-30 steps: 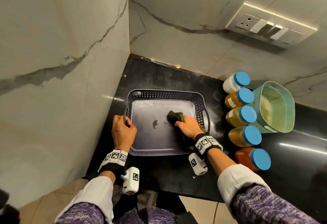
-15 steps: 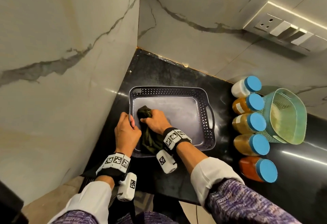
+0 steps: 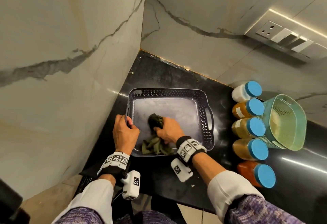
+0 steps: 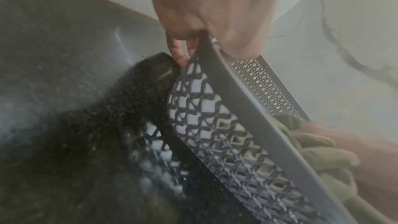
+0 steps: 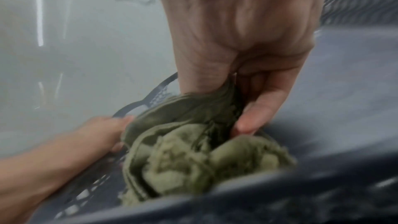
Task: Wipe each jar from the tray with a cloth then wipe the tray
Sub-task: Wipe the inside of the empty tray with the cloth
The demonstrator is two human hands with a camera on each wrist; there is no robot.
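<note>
Down on the black surface (image 3: 159, 75) in the corner sits the tray (image 3: 169, 92), and my left hand (image 3: 124, 131) has its fingers (image 4: 180, 54) curled over the near-left rim to hold it in place. My right hand (image 3: 169, 130) squeezes the green cloth (image 3: 155, 146) in a bunch and pushes it on the tray floor, while the five jars (image 3: 247, 130) with blue lids stand in a row just beside the tray. If I rub too hard, I think the tray could slide and bump the jars, or the loose end of the cloth could catch in the little holes.
</note>
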